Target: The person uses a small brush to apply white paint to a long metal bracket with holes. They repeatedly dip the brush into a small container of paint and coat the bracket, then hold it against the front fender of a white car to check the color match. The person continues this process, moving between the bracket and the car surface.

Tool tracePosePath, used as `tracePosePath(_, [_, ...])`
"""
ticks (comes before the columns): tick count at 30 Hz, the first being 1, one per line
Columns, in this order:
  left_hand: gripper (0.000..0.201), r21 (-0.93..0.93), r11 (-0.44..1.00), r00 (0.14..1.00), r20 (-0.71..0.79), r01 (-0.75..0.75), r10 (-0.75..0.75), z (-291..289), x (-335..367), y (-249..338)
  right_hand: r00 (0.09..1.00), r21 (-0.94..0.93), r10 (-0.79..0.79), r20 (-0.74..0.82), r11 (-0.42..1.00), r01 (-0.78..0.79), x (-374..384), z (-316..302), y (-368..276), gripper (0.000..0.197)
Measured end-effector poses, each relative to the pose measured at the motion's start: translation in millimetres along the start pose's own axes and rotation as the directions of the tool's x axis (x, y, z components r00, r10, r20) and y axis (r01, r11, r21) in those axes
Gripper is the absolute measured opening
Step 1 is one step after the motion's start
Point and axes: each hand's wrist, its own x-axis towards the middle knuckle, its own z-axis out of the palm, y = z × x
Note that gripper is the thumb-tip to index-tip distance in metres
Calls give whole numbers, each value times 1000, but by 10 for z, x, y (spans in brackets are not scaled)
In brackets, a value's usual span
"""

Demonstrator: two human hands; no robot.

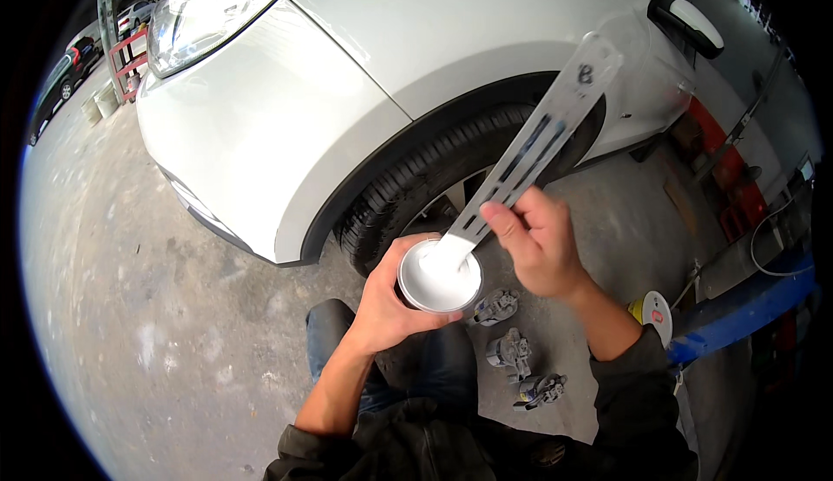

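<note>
The fingers of the right hand (pixel 545 245) pinch the slotted mixing stick (pixel 545 130), its long axis slanting down-left into the white paint (pixel 431 287). The left hand (pixel 384 304), nearer the cup (pixel 476 293), wraps its fingers around the cup's side.

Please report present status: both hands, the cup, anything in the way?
Left hand around cup of white liquid. Right hand grips slotted stick, its lower end in the liquid. Nothing seen blocking either hand.
</note>
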Motion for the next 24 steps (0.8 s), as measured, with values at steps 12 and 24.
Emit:
tracePosePath(12, [81, 42, 999, 998, -62, 0, 2, 127, 89, 7, 987, 223, 151, -54, 965, -135, -125, 53, 109, 18])
tracePosePath(24, [81, 46, 999, 998, -63, -15, 18, 26, 66, -117, 911, 426, -3, -413, 883, 196, 416, -744, -438, 17])
